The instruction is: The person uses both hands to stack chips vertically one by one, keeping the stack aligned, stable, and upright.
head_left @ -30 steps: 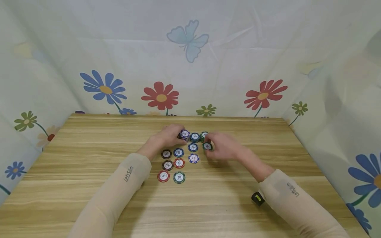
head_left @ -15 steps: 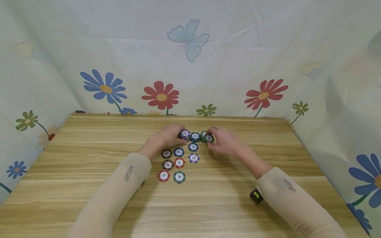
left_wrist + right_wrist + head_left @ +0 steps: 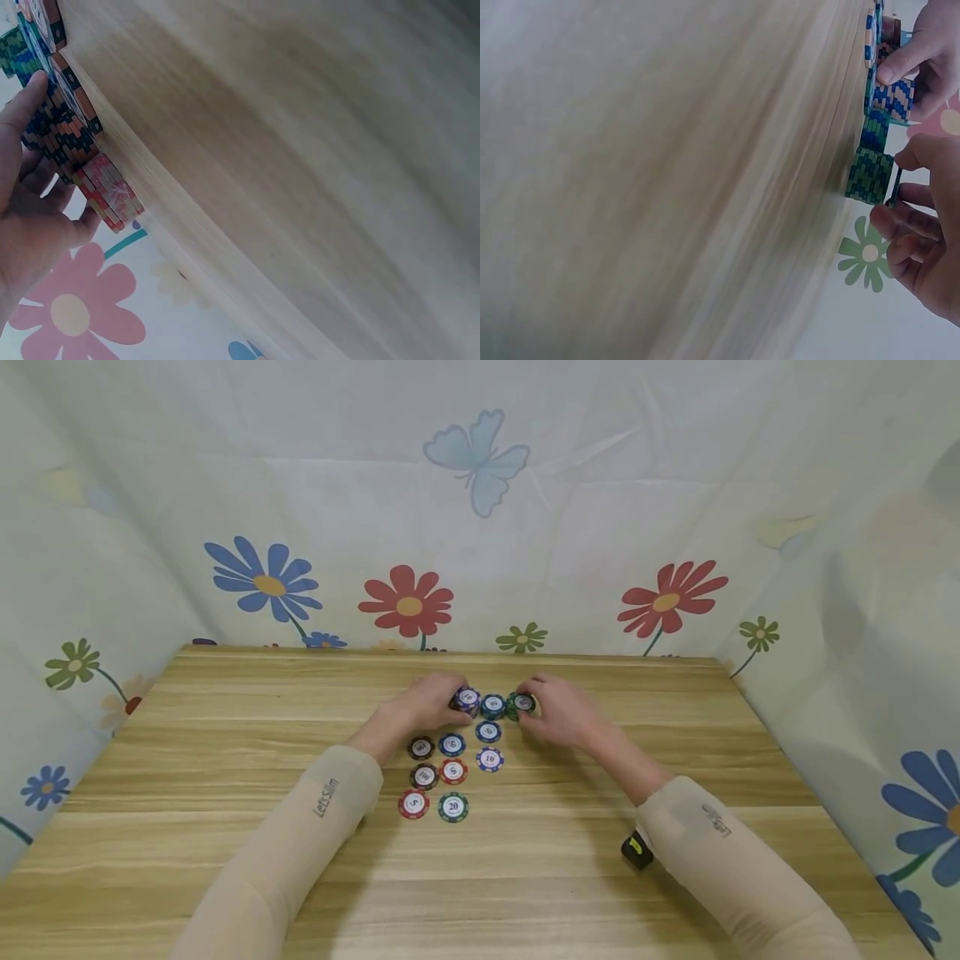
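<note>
In the head view my left hand (image 3: 427, 703) holds the purple-edged stack of poker chips (image 3: 467, 699), thumb in front and fingers behind. The left wrist view shows a dark stack (image 3: 66, 144) and a red stack (image 3: 109, 193) beside it, hidden by that hand from above. A blue stack (image 3: 492, 706) stands between my hands. My right hand (image 3: 564, 714) pinches one green poker chip (image 3: 895, 187) by its edge, right over the green stack (image 3: 868, 176). Whether that chip touches the stack, I cannot tell.
Several loose chips lie flat nearer me, among them a blue 50 (image 3: 488, 732), a purple 10 (image 3: 490, 760), a black 100 (image 3: 424, 777), a red 5 (image 3: 414, 804) and a green 20 (image 3: 453, 807). A floral cloth (image 3: 360, 510) surrounds the wooden table (image 3: 555, 893).
My right hand has carried the green poker chip away from me, from in front of the green stack to over its top. The left hand has stayed at the purple-edged stack.
</note>
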### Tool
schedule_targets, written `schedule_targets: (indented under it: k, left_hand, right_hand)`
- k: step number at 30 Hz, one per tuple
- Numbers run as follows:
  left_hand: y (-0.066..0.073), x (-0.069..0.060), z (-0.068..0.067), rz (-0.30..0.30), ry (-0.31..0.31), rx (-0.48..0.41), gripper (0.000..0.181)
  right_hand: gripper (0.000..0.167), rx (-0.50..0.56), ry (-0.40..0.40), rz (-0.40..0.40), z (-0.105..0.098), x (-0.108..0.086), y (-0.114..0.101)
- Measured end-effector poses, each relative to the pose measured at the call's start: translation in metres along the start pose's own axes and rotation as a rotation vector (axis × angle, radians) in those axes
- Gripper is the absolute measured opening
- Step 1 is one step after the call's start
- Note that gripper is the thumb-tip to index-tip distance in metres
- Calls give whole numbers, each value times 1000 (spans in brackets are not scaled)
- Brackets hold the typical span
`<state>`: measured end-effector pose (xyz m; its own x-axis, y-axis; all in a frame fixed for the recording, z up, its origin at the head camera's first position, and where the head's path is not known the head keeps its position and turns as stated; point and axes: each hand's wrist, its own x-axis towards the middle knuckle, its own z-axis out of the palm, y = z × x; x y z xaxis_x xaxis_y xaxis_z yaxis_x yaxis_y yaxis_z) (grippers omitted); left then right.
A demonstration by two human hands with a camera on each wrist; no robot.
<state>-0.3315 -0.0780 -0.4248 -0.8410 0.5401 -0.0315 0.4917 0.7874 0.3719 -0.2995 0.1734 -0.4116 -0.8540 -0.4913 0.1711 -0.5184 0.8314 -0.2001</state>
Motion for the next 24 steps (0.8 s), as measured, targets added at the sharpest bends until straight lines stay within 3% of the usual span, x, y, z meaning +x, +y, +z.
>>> schedule_targets:
  k: [6, 13, 24]
  left_hand:
    - [-1, 1, 1, -2, 8, -9, 41]
    - [-1, 1, 1, 2, 10, -18, 42]
    - [-3, 1, 1, 5, 11, -13, 42]
  right_hand:
    - [38, -3, 22, 14, 2, 5, -2]
    - [35, -40, -10, 36, 5, 7, -5]
    - [36, -8, 12, 20, 8, 7, -2]
